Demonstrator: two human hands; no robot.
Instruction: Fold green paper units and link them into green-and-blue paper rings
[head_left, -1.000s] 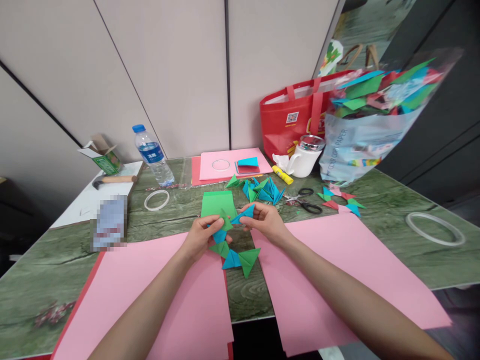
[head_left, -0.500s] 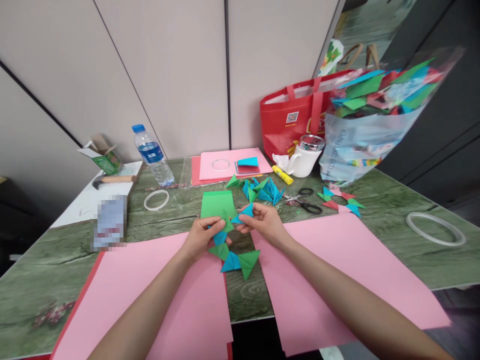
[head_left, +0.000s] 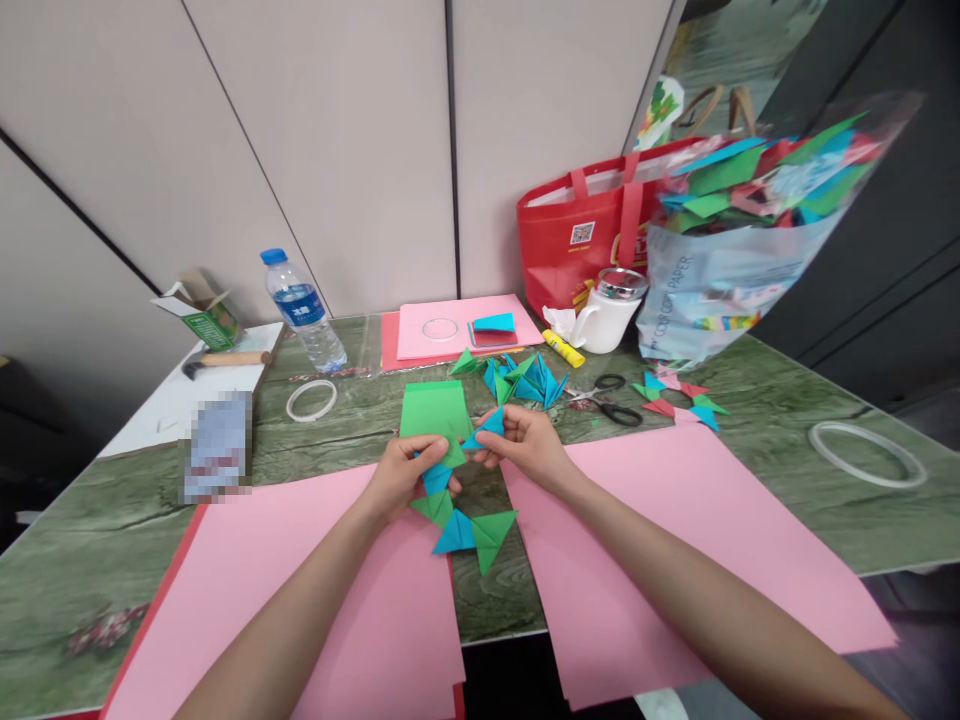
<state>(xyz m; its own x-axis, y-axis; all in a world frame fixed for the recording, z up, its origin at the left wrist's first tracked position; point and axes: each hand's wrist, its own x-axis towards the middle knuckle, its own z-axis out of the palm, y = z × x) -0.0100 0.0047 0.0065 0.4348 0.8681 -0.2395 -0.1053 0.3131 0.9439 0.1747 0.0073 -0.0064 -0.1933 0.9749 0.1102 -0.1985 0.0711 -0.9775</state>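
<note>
Between thumb and fingers, my left hand (head_left: 405,474) grips the upper end of a curved chain of folded paper pieces (head_left: 454,531), green and blue by turns. The chain's lower part hangs over the gap between two pink sheets. My right hand (head_left: 531,440) pinches a blue folded paper piece (head_left: 486,432), its pointed end close to the chain's green top piece; whether the two touch I cannot tell. Behind my hands lie a green paper sheet (head_left: 433,408) and a pile of loose green and blue folded pieces (head_left: 525,380).
Pink sheets (head_left: 645,540) cover the near table on both sides. Scissors (head_left: 611,398), a glue stick (head_left: 562,348), a white lidded mug (head_left: 609,315), a multicoloured paper ring (head_left: 679,400), a bag of folded paper (head_left: 720,290), a water bottle (head_left: 306,312) and a hammer (head_left: 225,360) stand or lie around.
The lower end of the chain has swung slightly down and left. Both hands stay almost in place, still holding the same pieces; the view has shifted a little.
</note>
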